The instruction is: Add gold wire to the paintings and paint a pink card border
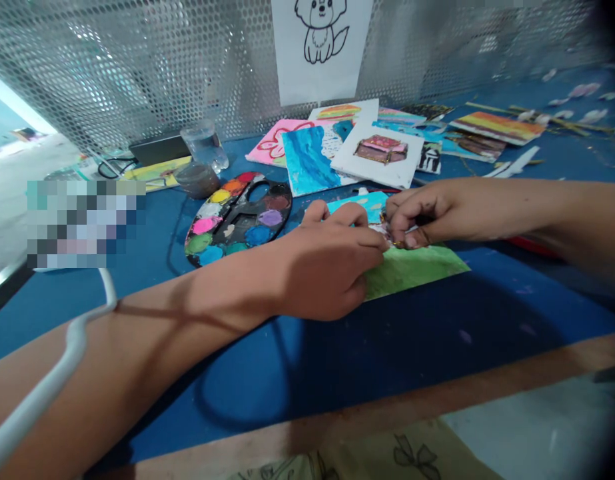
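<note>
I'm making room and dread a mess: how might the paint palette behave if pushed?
The paint palette lies broad and flat, so it would probably slide rather than tip. Its thin-looking body suggests something light. Paint fills its wells, so fingers there might smear it.

And here under the grip, a painted sheet [412,270] runs green near, sky blue beyond; left of the grip, a black palette [232,230] flashes red, orange, yellow, pink, purple, blue and green, while beyond the grip, a canvas [312,160] shows blue streaks, all over a deep blue table [427,340]!
</note>
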A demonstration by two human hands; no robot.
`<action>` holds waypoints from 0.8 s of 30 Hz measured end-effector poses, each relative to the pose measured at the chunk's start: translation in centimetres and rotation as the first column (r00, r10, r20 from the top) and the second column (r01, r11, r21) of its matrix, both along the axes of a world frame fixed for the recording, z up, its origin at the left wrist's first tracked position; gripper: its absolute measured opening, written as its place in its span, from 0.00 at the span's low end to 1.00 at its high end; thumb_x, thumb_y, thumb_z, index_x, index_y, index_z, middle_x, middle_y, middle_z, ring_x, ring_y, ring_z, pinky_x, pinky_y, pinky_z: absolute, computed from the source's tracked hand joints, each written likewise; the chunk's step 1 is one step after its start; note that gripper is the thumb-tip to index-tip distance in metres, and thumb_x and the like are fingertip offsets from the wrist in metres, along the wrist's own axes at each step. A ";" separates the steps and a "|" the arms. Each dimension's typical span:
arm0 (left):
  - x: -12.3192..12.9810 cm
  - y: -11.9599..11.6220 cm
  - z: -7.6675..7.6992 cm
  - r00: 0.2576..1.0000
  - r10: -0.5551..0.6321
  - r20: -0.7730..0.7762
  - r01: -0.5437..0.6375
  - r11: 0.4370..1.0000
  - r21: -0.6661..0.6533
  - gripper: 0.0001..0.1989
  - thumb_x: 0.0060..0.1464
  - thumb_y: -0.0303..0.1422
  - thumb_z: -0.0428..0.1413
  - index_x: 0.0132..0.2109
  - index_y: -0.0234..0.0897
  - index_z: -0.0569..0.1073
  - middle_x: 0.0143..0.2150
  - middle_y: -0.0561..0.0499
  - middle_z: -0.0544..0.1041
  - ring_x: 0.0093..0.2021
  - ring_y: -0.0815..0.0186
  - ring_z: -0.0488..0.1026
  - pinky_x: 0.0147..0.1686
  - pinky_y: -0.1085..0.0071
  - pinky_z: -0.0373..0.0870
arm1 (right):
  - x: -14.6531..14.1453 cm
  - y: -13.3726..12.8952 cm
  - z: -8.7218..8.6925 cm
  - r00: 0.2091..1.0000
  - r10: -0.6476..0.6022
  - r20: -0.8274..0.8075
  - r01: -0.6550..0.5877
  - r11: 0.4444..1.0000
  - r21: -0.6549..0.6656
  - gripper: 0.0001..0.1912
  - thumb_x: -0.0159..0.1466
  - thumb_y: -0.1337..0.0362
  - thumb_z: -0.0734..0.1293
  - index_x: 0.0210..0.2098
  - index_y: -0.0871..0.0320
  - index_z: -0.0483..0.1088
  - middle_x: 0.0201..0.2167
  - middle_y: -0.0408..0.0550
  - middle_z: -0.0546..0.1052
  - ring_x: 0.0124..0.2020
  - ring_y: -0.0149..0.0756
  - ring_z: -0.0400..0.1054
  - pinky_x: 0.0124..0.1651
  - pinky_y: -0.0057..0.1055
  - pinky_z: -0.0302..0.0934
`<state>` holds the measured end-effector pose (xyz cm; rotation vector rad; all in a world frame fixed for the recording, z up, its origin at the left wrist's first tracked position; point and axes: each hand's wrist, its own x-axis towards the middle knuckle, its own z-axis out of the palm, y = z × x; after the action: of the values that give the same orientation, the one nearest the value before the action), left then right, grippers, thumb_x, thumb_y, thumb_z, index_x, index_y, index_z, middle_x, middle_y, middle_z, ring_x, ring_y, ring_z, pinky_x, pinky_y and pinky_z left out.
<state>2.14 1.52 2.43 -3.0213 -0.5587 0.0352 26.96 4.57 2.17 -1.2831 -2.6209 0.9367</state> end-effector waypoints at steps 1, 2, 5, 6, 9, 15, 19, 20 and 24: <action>0.0 0.0 0.0 1.000 -0.003 0.003 0.003 1.000 0.001 0.11 0.55 0.26 0.50 0.43 0.37 0.74 0.57 0.53 0.77 0.60 0.52 0.65 0.49 0.52 0.60 | 0.0 0.0 0.0 1.000 0.001 0.005 0.000 1.000 -0.006 0.18 0.61 0.44 0.67 0.32 0.52 0.75 0.33 0.44 0.76 0.37 0.35 0.69 0.43 0.36 0.63; 0.0 0.0 0.0 1.000 -0.009 0.007 0.009 1.000 0.004 0.11 0.55 0.26 0.50 0.42 0.37 0.75 0.57 0.52 0.77 0.60 0.52 0.65 0.49 0.52 0.61 | 0.1 0.1 -0.1 1.000 0.000 0.009 0.000 1.000 -0.012 0.18 0.61 0.44 0.67 0.32 0.52 0.75 0.33 0.45 0.76 0.37 0.35 0.69 0.42 0.37 0.63; -0.1 0.0 0.0 1.000 -0.011 0.003 0.011 1.000 0.016 0.11 0.56 0.26 0.50 0.43 0.37 0.75 0.57 0.53 0.76 0.60 0.52 0.65 0.48 0.53 0.61 | 0.2 0.2 -0.2 0.999 -0.025 0.020 0.026 0.999 -0.019 0.18 0.59 0.43 0.67 0.32 0.51 0.75 0.33 0.45 0.76 0.37 0.37 0.69 0.42 0.38 0.63; -0.1 -0.1 0.0 1.000 -0.006 -0.008 0.006 1.000 0.019 0.12 0.56 0.26 0.50 0.44 0.38 0.75 0.58 0.53 0.76 0.60 0.52 0.64 0.47 0.53 0.61 | 0.2 0.2 -0.2 0.999 -0.041 0.024 0.041 0.999 -0.019 0.18 0.59 0.43 0.67 0.32 0.51 0.75 0.33 0.45 0.76 0.37 0.37 0.69 0.42 0.38 0.63; -0.1 -0.1 0.1 1.000 0.000 -0.021 0.001 1.000 0.017 0.12 0.56 0.26 0.49 0.43 0.38 0.75 0.57 0.54 0.77 0.60 0.53 0.64 0.46 0.53 0.61 | 0.1 -0.1 0.0 0.995 -0.091 0.047 0.093 0.995 -0.021 0.20 0.57 0.41 0.68 0.33 0.50 0.75 0.33 0.44 0.77 0.37 0.38 0.69 0.41 0.38 0.63; -0.2 0.2 -0.1 0.999 -0.034 0.039 0.035 0.999 -0.025 0.09 0.54 0.26 0.50 0.41 0.36 0.73 0.53 0.50 0.78 0.59 0.52 0.66 0.47 0.51 0.60 | -0.5 -0.2 0.6 0.997 -0.063 0.054 0.063 0.998 -0.006 0.15 0.58 0.49 0.68 0.36 0.51 0.77 0.38 0.46 0.79 0.41 0.40 0.72 0.43 0.37 0.64; -0.2 0.1 0.0 0.998 -0.029 0.049 0.032 0.998 -0.048 0.11 0.54 0.25 0.50 0.42 0.36 0.74 0.55 0.51 0.78 0.60 0.53 0.65 0.48 0.51 0.60 | -0.5 0.3 0.8 0.997 0.030 0.066 -0.031 0.999 0.013 0.14 0.59 0.52 0.67 0.39 0.51 0.79 0.39 0.46 0.79 0.43 0.40 0.73 0.46 0.36 0.64; -0.2 0.1 0.0 0.999 -0.026 0.044 0.028 0.998 -0.049 0.11 0.54 0.25 0.49 0.42 0.36 0.74 0.55 0.51 0.77 0.60 0.53 0.65 0.49 0.51 0.60 | -0.5 0.4 0.8 0.997 0.044 0.069 -0.046 0.999 0.015 0.14 0.60 0.53 0.67 0.40 0.51 0.79 0.40 0.46 0.79 0.43 0.40 0.73 0.46 0.36 0.64; -0.2 0.1 0.0 0.998 -0.026 0.048 0.028 0.999 -0.045 0.10 0.53 0.25 0.50 0.40 0.37 0.73 0.55 0.51 0.77 0.60 0.53 0.65 0.49 0.52 0.60 | -0.5 0.1 0.8 0.997 0.040 0.062 -0.041 0.999 0.017 0.13 0.60 0.53 0.67 0.37 0.52 0.78 0.39 0.47 0.79 0.44 0.41 0.73 0.48 0.37 0.64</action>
<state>1.94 1.62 2.43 -3.0812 -0.5278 -0.0262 26.48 4.71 2.96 -1.2800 -2.7052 0.8909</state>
